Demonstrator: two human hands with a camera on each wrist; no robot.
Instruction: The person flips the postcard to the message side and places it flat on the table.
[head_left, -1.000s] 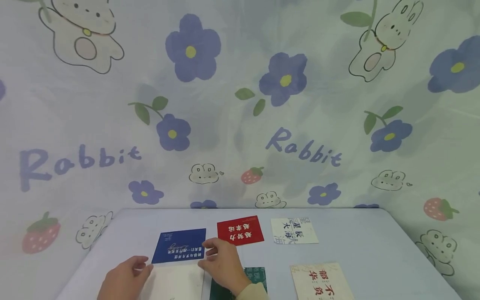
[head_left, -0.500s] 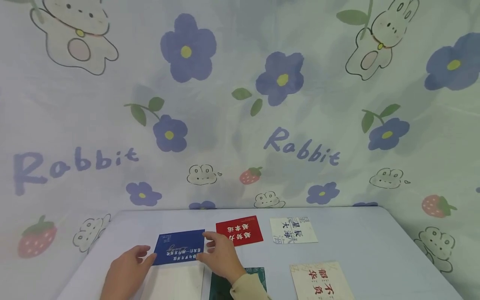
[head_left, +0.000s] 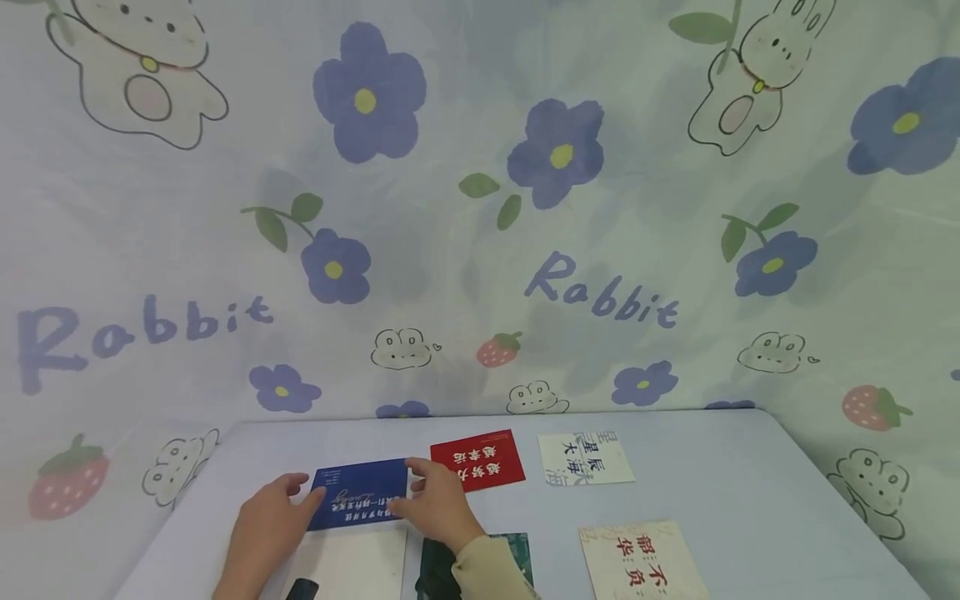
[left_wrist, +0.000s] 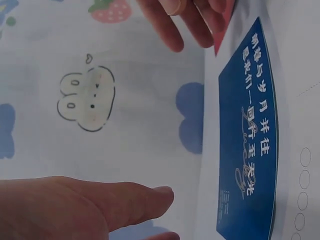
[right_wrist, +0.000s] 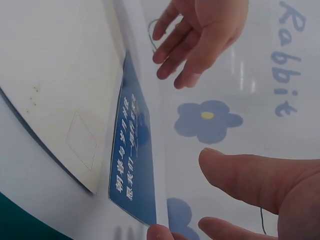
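Observation:
A blue card [head_left: 358, 496] with white characters lies on the table, just beyond a cream card [head_left: 352, 560]. My left hand [head_left: 270, 518] hovers at its left edge, thumb and fingers spread apart, the thumb overlapping the card in the head view. Over the right edge is my right hand [head_left: 441, 500], its fingers relaxed and parted. Both wrist views show a gap between the hands and the blue card [left_wrist: 248, 135]. In the right wrist view the left hand's fingers [right_wrist: 175, 50] hang loosely above the blue card [right_wrist: 134, 145]. Neither hand grips anything.
Behind the right hand lies a red card [head_left: 491, 458], with a white card [head_left: 588, 461] beside it. A green card [head_left: 521, 547] is partly hidden under the right forearm. Farther right lies a cream card with red characters [head_left: 637, 560]. A patterned curtain [head_left: 450, 250] hangs behind the table.
My left hand has moved forward and right, its thumb now overlapping the blue card. My right hand has shifted slightly forward. The cards stay about where they were; the head view has turned slightly.

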